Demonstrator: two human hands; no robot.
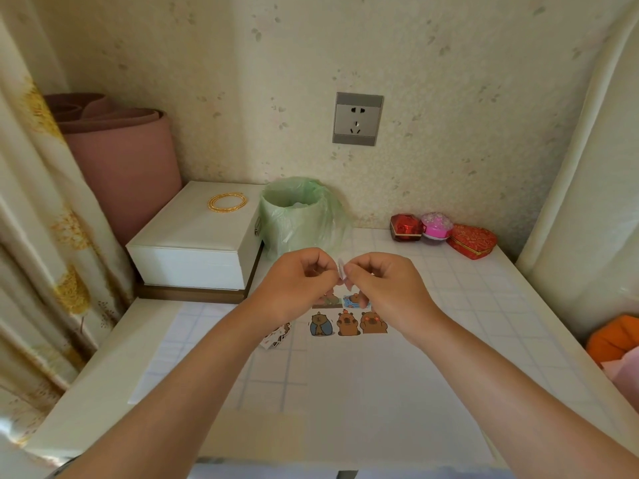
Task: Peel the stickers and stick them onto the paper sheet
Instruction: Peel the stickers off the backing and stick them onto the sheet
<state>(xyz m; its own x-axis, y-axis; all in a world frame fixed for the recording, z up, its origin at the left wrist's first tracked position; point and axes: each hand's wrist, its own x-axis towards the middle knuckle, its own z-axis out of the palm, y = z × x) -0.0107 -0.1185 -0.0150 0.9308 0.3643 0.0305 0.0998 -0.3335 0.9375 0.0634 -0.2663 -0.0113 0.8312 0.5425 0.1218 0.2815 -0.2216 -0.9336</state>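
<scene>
Head view: both hands meet above the paper (pixel 345 392), just in front of the bin (pixel 297 216); the left hand (pixel 301 281) and right hand (pixel 383 285) are each pinched narrow on one small sticker (pixel 341 269), seen edge-on between the fingertips, so its picture cannot be read. It is judged feather-light, thin and floppy, with a slick backing and a tacky face that would cling to skin or fold on itself; best taken by a corner, nail under the edge, backing held by the other hand (a firm pinch, no pulling hard, since thin film tears). On the paper, nearer than the bin, three capybara stickers (pixel 347 323) lie in a full row; behind them at least two more show, partly hidden by the hands. Left of that row a small stack of unpeeled stickers (pixel 275 338) peeps from under the left forearm; its count cannot be told.
</scene>
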